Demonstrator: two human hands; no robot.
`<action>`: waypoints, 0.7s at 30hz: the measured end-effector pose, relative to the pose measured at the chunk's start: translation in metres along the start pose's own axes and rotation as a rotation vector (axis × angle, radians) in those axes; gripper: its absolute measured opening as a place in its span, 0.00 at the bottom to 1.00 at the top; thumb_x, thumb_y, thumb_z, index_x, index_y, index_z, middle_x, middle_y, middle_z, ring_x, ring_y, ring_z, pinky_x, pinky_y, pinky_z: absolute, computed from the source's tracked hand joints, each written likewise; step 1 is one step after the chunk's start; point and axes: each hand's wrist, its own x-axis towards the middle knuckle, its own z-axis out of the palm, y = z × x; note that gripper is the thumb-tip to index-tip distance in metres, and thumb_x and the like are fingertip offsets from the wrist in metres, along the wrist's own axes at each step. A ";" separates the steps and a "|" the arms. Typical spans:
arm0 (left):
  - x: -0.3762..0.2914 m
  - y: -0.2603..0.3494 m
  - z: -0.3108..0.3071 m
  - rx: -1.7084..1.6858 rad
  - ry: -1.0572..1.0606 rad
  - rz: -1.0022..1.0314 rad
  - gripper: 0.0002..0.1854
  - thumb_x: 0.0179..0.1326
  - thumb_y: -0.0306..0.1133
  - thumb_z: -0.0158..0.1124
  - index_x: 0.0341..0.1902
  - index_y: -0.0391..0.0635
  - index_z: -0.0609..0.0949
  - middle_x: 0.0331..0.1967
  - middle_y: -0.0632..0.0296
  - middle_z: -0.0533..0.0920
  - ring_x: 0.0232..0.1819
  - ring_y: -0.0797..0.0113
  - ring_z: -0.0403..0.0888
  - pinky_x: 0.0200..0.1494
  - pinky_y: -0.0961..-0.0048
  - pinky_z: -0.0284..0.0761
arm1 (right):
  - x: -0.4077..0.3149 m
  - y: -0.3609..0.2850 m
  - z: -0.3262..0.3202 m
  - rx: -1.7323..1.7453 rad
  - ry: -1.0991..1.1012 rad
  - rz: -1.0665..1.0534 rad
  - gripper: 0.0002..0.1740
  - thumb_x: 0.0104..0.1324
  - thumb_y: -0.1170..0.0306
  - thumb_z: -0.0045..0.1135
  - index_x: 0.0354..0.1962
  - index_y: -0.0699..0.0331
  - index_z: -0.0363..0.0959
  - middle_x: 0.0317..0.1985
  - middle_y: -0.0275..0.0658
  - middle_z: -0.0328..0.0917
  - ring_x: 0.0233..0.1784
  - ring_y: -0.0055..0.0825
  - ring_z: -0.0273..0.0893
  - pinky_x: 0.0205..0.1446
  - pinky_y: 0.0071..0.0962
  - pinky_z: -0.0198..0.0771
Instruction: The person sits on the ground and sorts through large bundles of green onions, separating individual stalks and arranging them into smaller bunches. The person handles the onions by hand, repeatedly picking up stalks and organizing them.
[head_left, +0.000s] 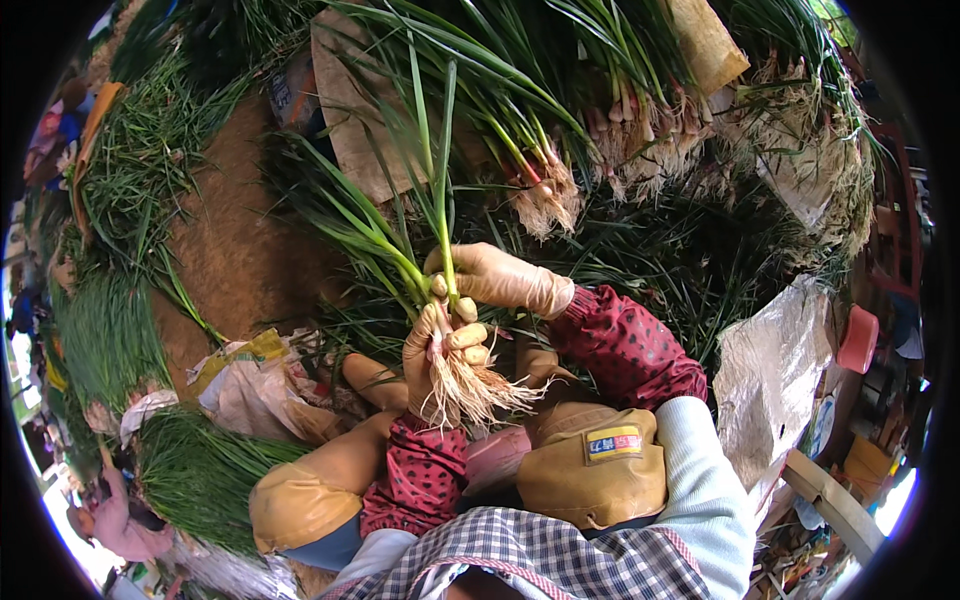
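Observation:
My gloved left hand (427, 352) is wrapped around the lower stems of a small bunch of green garlic plants (442, 322). Pale, stringy roots (472, 390) hang out below its fingers, and the long leaves fan up and to the left. Just above, my gloved right hand (502, 279) closes at an upright green stalk (445, 240) of the same bunch; its fingertips are partly hidden. Both gloves look thin and cream-coloured, with red dotted sleeves behind them. Beyond my hands, another bundle with bushy roots (547, 196) lies over the pile.
More rooted bundles (637, 127) line the far side. Loose trimmed leaves (652, 247) cover the ground ahead. Sacking (255, 382) lies left, a white plastic sheet (772, 375) right. Heaped greens (210, 472) sit by my left knee. A person in pink (127, 517) is at far left.

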 end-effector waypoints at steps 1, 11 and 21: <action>0.000 0.001 0.002 0.034 0.013 0.022 0.17 0.70 0.36 0.52 0.61 0.55 0.73 0.49 0.56 0.78 0.35 0.73 0.70 0.40 0.71 0.73 | -0.003 -0.002 0.003 -0.239 0.054 -0.048 0.18 0.67 0.57 0.54 0.43 0.64 0.75 0.35 0.49 0.81 0.40 0.36 0.81 0.43 0.31 0.75; -0.025 0.022 0.063 0.621 0.062 0.306 0.16 0.68 0.35 0.55 0.58 0.53 0.70 0.31 0.64 0.73 0.29 0.72 0.73 0.33 0.68 0.75 | -0.037 0.001 -0.013 -1.015 0.457 0.218 0.13 0.58 0.61 0.56 0.23 0.62 0.75 0.22 0.45 0.79 0.25 0.44 0.80 0.28 0.38 0.75; 0.016 0.046 0.063 0.581 -0.140 0.299 0.32 0.68 0.30 0.52 0.72 0.38 0.53 0.27 0.70 0.72 0.26 0.81 0.69 0.34 0.78 0.67 | -0.036 0.003 -0.075 -1.160 0.838 0.025 0.13 0.61 0.70 0.56 0.42 0.62 0.65 0.29 0.45 0.76 0.29 0.42 0.78 0.31 0.38 0.74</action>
